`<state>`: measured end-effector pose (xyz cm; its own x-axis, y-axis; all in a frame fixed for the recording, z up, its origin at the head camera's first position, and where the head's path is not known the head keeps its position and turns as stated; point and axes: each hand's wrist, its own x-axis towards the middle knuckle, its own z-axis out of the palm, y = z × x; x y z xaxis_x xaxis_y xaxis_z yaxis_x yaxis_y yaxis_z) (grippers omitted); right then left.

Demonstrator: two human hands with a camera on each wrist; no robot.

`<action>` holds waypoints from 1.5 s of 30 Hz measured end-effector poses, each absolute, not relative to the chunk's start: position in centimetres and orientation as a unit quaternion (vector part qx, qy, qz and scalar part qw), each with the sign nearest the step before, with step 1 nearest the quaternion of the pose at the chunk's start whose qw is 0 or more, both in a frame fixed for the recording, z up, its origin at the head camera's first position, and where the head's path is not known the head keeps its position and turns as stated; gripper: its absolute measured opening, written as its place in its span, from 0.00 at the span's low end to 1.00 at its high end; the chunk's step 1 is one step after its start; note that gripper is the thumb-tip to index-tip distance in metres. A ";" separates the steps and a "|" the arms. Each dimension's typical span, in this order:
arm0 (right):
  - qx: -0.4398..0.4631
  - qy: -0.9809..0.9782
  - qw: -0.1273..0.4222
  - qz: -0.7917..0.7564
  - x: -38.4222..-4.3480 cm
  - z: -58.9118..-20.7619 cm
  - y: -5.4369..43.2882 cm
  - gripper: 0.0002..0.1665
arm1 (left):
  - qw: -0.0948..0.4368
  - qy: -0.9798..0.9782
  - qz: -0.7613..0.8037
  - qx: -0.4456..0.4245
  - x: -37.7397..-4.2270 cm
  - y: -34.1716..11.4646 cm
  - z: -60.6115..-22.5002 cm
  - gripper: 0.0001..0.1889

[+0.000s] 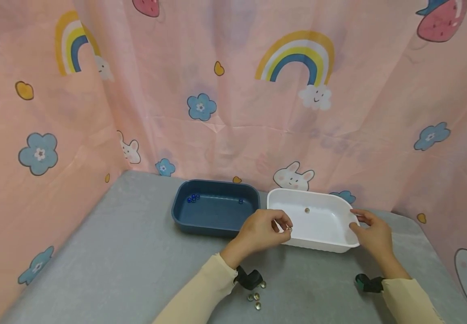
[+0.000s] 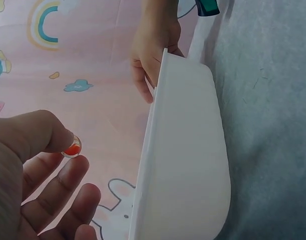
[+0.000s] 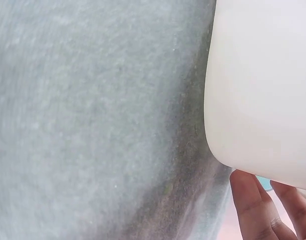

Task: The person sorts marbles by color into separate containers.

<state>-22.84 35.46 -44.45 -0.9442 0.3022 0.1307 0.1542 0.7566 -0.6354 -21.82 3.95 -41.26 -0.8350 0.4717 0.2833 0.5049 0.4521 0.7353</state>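
My left hand [image 1: 259,228] is over the near left rim of a white plastic tray [image 1: 318,244]. Between thumb and fingertip it pinches a clear glass marble [image 2: 72,148] with an orange-red core. At the tray's right end, my right hand [image 1: 375,233] grips the rim. The right wrist view shows its fingers [image 3: 250,195] against the outside of the tray wall. Inside the white tray lies one small marble [image 1: 307,210].
A dark blue tray [image 1: 217,218] stands just left of the white one, with several blue marbles [image 1: 193,198] inside. Several clear marbles [image 1: 256,296] lie on the grey tabletop [image 1: 115,261] near my left wrist. A pink printed curtain [image 1: 233,135] hangs behind the trays.
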 end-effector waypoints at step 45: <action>-0.139 -0.929 0.093 0.330 -22.9 -44.8 35.5 0.26 | -0.049 -0.892 -0.365 -0.262 -28.4 11.3 -43.5 0.03</action>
<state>-22.94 35.50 -44.82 -0.9441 0.3194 0.0813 0.1965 0.7436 -0.6391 -28.39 11.31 -43.47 -0.8576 0.5038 0.1033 0.4319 0.5966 0.6764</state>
